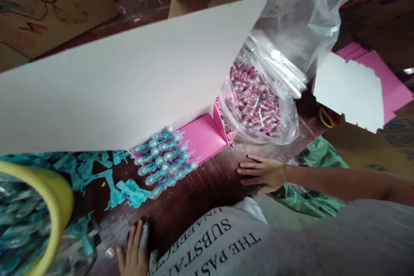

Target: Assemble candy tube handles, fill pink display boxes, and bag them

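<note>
Turquoise capsules (164, 159) are lying loose just ahead of the left hand (134, 250) and to the left of the right hand (261, 172) – both resting open, flat and empty on the wooden table (200, 189) – so a careless sweep could be sending them rolling.

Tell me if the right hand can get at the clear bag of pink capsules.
Probably yes. The right hand lies flat and empty on the wooden table in front of the clear bag of pink capsules, only bare tabletop between them. The white board is off to one side.
</note>
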`<control>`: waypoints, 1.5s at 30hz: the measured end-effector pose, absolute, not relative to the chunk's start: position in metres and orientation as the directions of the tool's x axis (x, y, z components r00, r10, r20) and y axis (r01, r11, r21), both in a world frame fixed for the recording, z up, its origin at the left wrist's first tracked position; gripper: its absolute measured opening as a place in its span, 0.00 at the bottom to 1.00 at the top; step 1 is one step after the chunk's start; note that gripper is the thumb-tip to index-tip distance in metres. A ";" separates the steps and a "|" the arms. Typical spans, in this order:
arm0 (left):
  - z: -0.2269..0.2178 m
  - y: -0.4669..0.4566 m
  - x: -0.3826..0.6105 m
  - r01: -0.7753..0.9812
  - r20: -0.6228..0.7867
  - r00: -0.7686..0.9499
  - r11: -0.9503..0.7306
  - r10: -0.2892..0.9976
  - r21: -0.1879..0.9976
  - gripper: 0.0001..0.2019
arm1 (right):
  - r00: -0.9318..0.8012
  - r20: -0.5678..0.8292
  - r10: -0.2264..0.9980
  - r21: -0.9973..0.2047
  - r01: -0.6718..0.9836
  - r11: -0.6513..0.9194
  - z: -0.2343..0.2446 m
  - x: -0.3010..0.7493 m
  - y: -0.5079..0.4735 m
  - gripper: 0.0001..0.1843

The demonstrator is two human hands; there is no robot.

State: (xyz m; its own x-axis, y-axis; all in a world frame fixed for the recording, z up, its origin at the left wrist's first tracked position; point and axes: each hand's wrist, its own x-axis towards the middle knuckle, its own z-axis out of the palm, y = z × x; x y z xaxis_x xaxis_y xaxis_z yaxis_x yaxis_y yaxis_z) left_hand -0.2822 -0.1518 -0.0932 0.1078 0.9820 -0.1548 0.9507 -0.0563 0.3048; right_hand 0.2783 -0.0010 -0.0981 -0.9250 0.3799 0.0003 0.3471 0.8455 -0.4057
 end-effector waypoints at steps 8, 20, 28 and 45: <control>-0.110 -0.153 -0.299 0.919 0.065 0.241 -0.250 0.968 0.306 0.39 | -0.916 0.107 0.386 -0.275 0.346 0.897 -0.112 0.283 -0.007 0.38; -0.079 -0.083 -0.091 0.697 0.413 0.586 -0.694 0.697 0.181 0.25 | -0.900 0.214 0.379 -0.108 0.364 0.925 -0.105 0.279 -0.012 0.35; -0.055 0.048 0.096 0.883 0.068 0.469 -0.469 0.881 -0.008 0.20 | -0.429 0.687 0.586 -0.093 0.748 0.657 -0.112 0.294 -0.023 0.18; -0.048 -0.001 -0.037 0.517 0.153 0.828 -0.841 0.539 0.162 0.11 | 0.101 0.289 0.952 -0.465 0.884 0.047 -0.056 0.302 0.076 0.20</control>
